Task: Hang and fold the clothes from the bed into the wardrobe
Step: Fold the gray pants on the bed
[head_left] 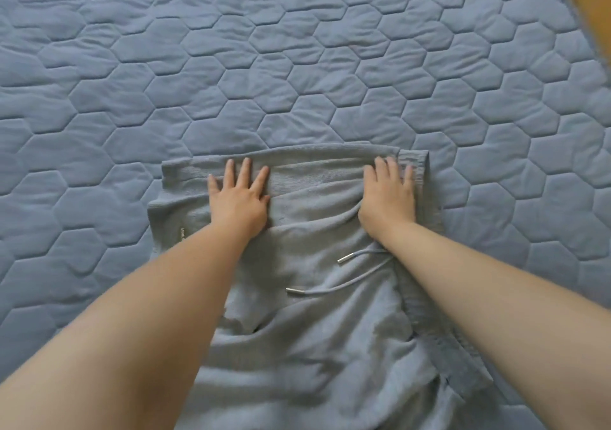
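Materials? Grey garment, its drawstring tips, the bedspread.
Grey garment: soft knit, probably cotton jersey; matte, ribbed band, loose wrinkles.
Drawstring tips: seemingly metal; bright silvery glint.
Bedspread: padded quilted fabric, matte blue; the stitched hexagons puff up.

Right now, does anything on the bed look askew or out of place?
Nothing serious. The grey garment is rumpled near the camera, and its drawstring trails loose across it; left hand and right hand press the far fold.

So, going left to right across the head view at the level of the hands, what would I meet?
Blue quilted bedspread → grey garment, its left edge → left hand pressing flat → right hand pressing flat → ribbed band → bedspread again.
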`<state>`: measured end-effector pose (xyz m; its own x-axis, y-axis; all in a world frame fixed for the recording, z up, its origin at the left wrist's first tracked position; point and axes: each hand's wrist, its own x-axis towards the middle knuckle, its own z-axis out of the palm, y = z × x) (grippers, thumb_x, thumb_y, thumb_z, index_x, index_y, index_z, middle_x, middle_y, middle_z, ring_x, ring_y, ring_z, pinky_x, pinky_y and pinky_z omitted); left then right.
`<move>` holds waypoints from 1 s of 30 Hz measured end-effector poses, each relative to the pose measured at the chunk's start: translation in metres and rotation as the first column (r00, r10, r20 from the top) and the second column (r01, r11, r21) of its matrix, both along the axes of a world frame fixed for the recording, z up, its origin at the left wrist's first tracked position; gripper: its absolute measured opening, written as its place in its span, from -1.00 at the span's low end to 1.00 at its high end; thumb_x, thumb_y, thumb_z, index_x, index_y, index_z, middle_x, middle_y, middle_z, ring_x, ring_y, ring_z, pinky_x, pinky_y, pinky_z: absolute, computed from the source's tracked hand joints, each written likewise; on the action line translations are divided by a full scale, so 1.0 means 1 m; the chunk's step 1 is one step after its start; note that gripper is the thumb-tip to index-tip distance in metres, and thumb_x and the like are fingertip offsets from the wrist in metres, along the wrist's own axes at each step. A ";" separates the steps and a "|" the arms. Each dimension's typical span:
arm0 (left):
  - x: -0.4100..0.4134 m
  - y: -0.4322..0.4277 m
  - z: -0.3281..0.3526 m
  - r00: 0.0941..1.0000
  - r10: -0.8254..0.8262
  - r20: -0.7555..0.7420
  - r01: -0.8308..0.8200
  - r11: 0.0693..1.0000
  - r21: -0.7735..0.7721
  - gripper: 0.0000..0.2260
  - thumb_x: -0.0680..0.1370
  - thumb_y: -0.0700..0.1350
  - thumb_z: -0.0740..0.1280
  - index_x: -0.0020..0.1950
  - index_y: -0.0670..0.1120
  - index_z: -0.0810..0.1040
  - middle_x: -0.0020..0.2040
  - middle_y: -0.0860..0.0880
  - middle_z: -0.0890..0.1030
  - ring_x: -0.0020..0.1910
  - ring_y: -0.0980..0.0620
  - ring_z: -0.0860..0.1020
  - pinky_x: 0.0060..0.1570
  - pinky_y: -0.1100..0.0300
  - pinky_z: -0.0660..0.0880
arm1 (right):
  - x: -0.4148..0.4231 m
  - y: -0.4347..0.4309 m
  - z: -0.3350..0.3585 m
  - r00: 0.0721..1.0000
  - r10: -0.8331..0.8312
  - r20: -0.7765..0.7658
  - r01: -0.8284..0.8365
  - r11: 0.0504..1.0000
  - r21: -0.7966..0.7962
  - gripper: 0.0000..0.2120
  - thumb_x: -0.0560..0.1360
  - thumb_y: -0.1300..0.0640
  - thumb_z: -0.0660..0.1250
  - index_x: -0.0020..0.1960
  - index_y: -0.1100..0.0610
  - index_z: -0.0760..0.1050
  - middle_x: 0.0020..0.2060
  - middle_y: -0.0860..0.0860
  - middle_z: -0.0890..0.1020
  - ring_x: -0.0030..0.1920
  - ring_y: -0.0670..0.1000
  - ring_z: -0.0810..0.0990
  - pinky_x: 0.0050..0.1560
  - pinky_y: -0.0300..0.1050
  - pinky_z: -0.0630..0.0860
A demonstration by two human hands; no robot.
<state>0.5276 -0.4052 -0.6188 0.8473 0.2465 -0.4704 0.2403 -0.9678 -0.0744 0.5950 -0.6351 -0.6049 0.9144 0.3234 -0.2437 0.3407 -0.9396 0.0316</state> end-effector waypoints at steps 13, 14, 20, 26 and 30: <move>-0.003 0.072 0.011 0.961 0.062 0.269 -0.022 0.988 -0.151 -0.82 0.53 -0.15 0.29 0.10 -0.17 0.51 0.14 -0.15 0.51 0.21 -0.18 0.39 0.06 -0.03 0.39 | 0.029 0.069 -0.004 0.987 0.156 0.044 -0.161 0.973 0.165 -0.81 0.56 0.16 0.25 0.15 0.16 0.47 0.13 0.11 0.51 0.18 0.15 0.40 0.15 -0.01 0.29; -0.001 0.078 0.012 0.968 0.031 0.250 0.008 0.988 -0.155 -0.86 0.52 -0.16 0.30 0.05 -0.17 0.52 0.11 -0.15 0.53 0.18 -0.18 0.41 0.02 -0.01 0.40 | 0.033 0.073 -0.002 0.985 0.168 0.029 -0.171 0.980 0.102 -0.84 0.56 0.16 0.26 0.12 0.15 0.49 0.10 0.11 0.53 0.17 0.15 0.41 0.14 -0.01 0.31; 0.016 0.090 0.028 0.937 0.075 0.340 -0.023 0.988 -0.152 -0.89 0.50 -0.29 0.25 -0.02 -0.18 0.52 0.00 -0.17 0.55 0.03 -0.20 0.47 -0.16 0.05 0.32 | 0.049 0.090 0.013 0.989 0.145 0.036 -0.147 0.987 0.060 -0.82 0.49 0.30 0.24 0.06 0.20 0.53 0.05 0.15 0.56 0.11 0.19 0.45 0.08 -0.02 0.35; 0.040 0.102 0.041 0.831 0.377 0.410 -0.253 0.911 -0.324 -0.89 0.57 -0.28 0.15 0.07 -0.15 0.37 -0.13 -0.19 0.49 -0.19 -0.17 0.38 -0.21 0.05 0.25 | 0.069 0.089 0.026 0.994 -0.076 0.073 0.047 0.939 0.341 -0.92 0.58 0.29 0.12 0.05 0.20 0.35 -0.12 0.25 0.58 -0.11 0.24 0.50 -0.19 -0.05 0.25; 0.043 0.112 0.047 0.925 0.266 0.269 -0.128 0.889 -0.440 -0.62 0.50 0.04 0.40 0.21 -0.09 0.41 0.02 -0.11 0.52 -0.01 -0.12 0.46 -0.06 0.06 0.34 | 0.073 0.084 0.026 1.000 -0.006 -0.012 0.010 0.940 0.340 -0.86 0.60 0.21 0.12 0.13 0.22 0.34 -0.05 0.28 0.57 -0.05 0.27 0.52 -0.12 -0.02 0.29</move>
